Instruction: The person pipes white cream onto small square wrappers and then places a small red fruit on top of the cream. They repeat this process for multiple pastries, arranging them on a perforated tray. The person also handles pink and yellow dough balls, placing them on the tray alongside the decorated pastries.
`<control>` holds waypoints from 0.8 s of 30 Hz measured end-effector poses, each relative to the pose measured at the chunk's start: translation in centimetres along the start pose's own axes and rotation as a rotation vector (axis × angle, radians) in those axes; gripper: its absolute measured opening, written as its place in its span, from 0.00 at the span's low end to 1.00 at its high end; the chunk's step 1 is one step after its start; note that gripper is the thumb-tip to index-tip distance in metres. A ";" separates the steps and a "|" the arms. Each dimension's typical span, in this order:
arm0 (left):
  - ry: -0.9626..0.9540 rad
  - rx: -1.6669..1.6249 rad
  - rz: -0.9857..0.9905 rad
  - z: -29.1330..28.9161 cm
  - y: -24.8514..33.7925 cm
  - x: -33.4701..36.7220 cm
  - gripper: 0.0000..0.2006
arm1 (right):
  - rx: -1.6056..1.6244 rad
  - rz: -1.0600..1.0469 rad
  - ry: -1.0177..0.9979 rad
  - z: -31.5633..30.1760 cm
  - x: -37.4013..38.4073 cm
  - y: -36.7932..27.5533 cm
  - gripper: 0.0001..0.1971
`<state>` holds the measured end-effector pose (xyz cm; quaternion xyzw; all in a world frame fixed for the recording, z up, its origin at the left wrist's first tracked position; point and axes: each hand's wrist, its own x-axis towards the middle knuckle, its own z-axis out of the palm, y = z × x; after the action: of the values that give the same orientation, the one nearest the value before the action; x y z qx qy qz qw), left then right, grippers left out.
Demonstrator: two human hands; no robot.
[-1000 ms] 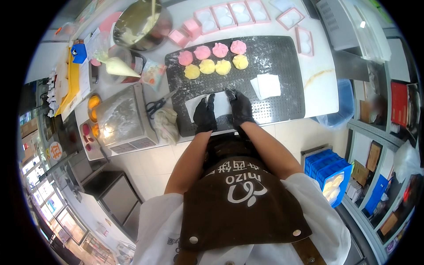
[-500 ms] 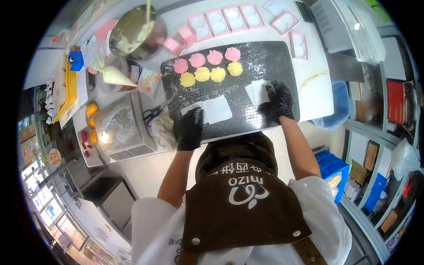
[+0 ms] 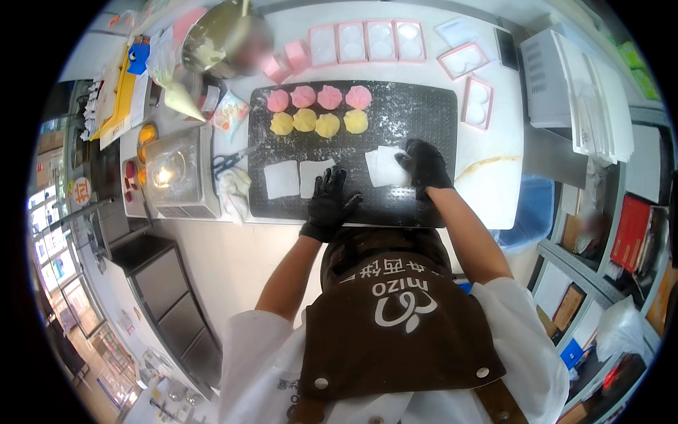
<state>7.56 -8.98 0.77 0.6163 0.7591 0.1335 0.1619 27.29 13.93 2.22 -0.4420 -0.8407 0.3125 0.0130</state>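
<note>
My left hand, in a black glove, lies flat with fingers spread. Its fingertips rest on the lower right part of a thin white square sheet. Left of that lies another white square sheet, a narrow gap between them. My right hand, also black-gloved, curls its fingers and thumb at the right edge of overlapping white square sheets. All the sheets lie on a black perforated tray. Farther up it sit a row of pink dough pieces and a row of yellow ones.
Pink-edged boxes line the table's back. A metal bowl, cream-filled piping bag, scissors, white cloth and floury metal scale stand left. A white appliance stands right, above a blue-lined bin.
The two left sheets have moved left on the tray and now lie apart. My left hand has moved right, its fingers now spread. The right-hand sheets have shifted slightly left and nearer me.
</note>
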 end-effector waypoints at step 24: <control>-0.319 -1.171 -0.182 -7.3 10.9 10.1 0.16 | 0.730 0.045 -0.139 -9.9 -3.5 -4.5 0.15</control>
<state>12.43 3.15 11.00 0.3698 0.5757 0.4201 0.5961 29.09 14.57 13.51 -0.4042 -0.6629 0.6212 0.1056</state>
